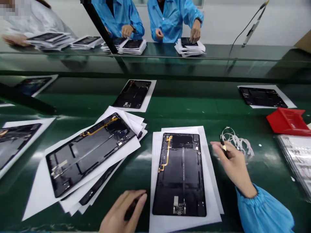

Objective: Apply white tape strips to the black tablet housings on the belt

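A black tablet back panel [181, 174] with a yellow flex cable lies on white paper sheets [156, 210] straight in front of me. My left hand [123, 212] rests at the paper's lower left corner, fingers pinched round a thin dark thing I cannot make out. My right hand [234, 168], in a blue sleeve, is just right of the panel and pinches a small dark tool with a pale tip. Beside its fingers lies a tangle of thin white strips [236, 139]. To my left, a stack of similar panels [89, 152] is interleaved with paper.
More panels on paper lie on the green belt [194, 106]: one at centre back [133, 94], one at far right [262, 96], one at left [14, 145]. A red tray [288, 121] and a clear parts sheet [297, 158] sit right. People in blue coats handle stacks beyond.
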A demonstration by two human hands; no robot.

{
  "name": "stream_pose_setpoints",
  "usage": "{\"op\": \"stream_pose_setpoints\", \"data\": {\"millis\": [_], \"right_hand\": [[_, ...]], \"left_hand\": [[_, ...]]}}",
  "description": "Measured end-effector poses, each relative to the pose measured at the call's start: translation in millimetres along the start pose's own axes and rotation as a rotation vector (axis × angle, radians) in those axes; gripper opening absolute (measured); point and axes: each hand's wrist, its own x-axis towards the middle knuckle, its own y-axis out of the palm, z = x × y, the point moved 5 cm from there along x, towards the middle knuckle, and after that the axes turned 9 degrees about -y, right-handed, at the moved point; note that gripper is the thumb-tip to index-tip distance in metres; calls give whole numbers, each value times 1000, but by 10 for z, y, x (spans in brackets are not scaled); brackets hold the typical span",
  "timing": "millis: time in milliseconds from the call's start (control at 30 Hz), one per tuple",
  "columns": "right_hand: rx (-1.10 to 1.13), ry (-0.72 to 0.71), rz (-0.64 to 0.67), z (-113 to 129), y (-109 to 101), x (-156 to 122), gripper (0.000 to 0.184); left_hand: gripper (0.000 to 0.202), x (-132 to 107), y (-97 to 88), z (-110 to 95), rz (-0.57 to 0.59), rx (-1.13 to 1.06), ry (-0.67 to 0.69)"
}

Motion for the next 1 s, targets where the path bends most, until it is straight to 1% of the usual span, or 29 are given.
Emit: {"op": "stream_pose_setpoints", "data": {"millis": [67,100,167,200,267,333,400,500,567,667,767,867,1000], "right_hand": [[103,-8,-45,2,-12,-34,40],[155,1,-48,-10,8,-50,44],[230,33,-33,-56,83,-82,50],[248,46,-20,-83,128,-97,49],[269,63,2,-133,216,-128,38],[302,79,-2,-169,280,-152,28],[351,99,-14,-191,323,-165,26],[375,89,-8,-201,354,-157,21],[352,54,-9,-204,350,-146,16],[319,23,-12,-215,338,-142,10],[306,40,-13,-227,341,-152,11],[299,54,-14,-229,352,-161,11],[303,59,-21,-231,352,-163,9]], "left_hand": [[24,249,-29,-310,-50,64,207],[22,381,7,-509,-49,60,312],[23,648,186,-916,33,59,471],[26,774,315,-1100,105,65,524],[34,994,572,-1377,212,67,570],[37,1152,790,-1519,271,49,571],[32,1243,939,-1556,293,25,558],[17,1282,1031,-1534,311,3,536],[9,1270,1024,-1524,321,-14,524],[9,1232,979,-1513,319,-32,502],[9,1193,962,-1467,315,-11,479],[10,1168,978,-1425,321,28,488],[11,1170,991,-1429,314,41,494]]}}
